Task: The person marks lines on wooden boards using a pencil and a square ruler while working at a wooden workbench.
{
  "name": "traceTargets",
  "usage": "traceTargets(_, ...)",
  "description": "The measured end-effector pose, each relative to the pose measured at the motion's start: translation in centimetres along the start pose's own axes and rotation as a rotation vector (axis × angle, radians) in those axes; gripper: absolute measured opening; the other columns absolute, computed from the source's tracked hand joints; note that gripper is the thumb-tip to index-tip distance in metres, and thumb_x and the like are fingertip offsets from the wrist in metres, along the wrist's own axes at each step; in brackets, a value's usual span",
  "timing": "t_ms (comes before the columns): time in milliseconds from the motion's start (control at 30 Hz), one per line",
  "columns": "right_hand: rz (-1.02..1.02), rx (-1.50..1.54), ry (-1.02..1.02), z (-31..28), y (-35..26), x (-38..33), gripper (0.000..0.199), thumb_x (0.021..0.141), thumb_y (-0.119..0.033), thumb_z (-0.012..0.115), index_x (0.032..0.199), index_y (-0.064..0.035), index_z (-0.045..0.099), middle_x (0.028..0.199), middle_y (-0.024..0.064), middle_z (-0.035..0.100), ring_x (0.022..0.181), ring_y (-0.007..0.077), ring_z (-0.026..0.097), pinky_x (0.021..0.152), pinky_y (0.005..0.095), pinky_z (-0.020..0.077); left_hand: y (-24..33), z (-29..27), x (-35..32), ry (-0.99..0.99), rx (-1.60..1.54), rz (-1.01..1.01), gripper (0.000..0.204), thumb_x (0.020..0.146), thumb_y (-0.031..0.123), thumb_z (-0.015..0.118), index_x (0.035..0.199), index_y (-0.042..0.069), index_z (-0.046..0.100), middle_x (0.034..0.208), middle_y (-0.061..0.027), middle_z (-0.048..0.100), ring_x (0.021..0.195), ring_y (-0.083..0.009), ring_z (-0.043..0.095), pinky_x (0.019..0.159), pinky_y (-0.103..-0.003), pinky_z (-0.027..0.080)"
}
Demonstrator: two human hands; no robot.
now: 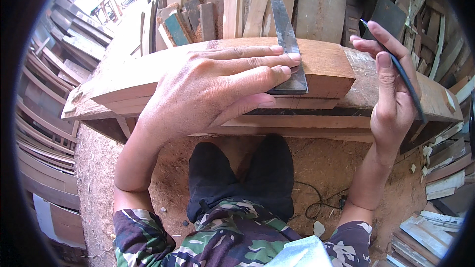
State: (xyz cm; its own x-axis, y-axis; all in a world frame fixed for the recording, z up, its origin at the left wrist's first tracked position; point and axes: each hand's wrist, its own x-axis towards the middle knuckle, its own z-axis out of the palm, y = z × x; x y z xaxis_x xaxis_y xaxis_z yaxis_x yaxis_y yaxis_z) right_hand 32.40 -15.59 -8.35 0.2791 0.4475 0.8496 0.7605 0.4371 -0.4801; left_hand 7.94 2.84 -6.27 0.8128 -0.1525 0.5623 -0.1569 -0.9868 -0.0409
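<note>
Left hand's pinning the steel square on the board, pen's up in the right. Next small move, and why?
Probably bring the pen in the right hand down to the edge of the steel square. The left hand presses the blade flat across the wooden board, while the pen tip is off the wood.

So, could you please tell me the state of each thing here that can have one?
left hand: flat, fingers pressing the metal square down.
metal square: lying on the wooden block, blade pointing away from the person.
right hand: grip shut on a dark pencil, off the wood.
pencil: held slanted, tip raised.
wooden block: resting on stacked planks.
</note>
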Motion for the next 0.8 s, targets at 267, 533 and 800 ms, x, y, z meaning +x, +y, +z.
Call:
traceTargets(267,0.054,0.070,-0.073,2.3,-1.7,1.5,0.039,0.116,-0.033,0.059,0.125,-0.0003,0.078,0.108,0.0044,0.077,0.088,0.0073,0.064,0.082,0.0242,0.0529,0.1,0.0,0.2,0.005,-0.012,0.008,0.040,0.099,0.033,0.072,0.130,0.008,0.073,0.142,-0.0069,0.075,0.134,-0.0343,0.070,0.108,-0.046,0.060)
traceTargets(533,0.179,0.016,-0.202,3.3,-2.7,2.0,0.029,0.114,-0.026,0.065,0.110,-0.0003,0.076,0.098,-0.0003,0.072,0.086,0.0048,0.062,0.078,0.0219,0.0487,0.2,-0.2,0.1,0.012,-0.025,0.018,0.036,0.101,0.028,0.073,0.129,0.005,0.073,0.142,-0.0098,0.075,0.133,-0.0362,0.070,0.108,-0.047,0.059)
traceTargets(800,0.175,0.005,-0.236,3.5,-3.1,2.0,0.026,0.114,-0.023,0.065,0.106,-0.0002,0.075,0.097,0.0008,0.072,0.087,0.0062,0.065,0.079,0.0218,0.0499,0.3,-0.2,0.1,-0.005,-0.059,-0.025,0.036,0.100,0.025,0.074,0.130,0.005,0.073,0.142,-0.0099,0.075,0.134,-0.0362,0.070,0.109,-0.047,0.058)
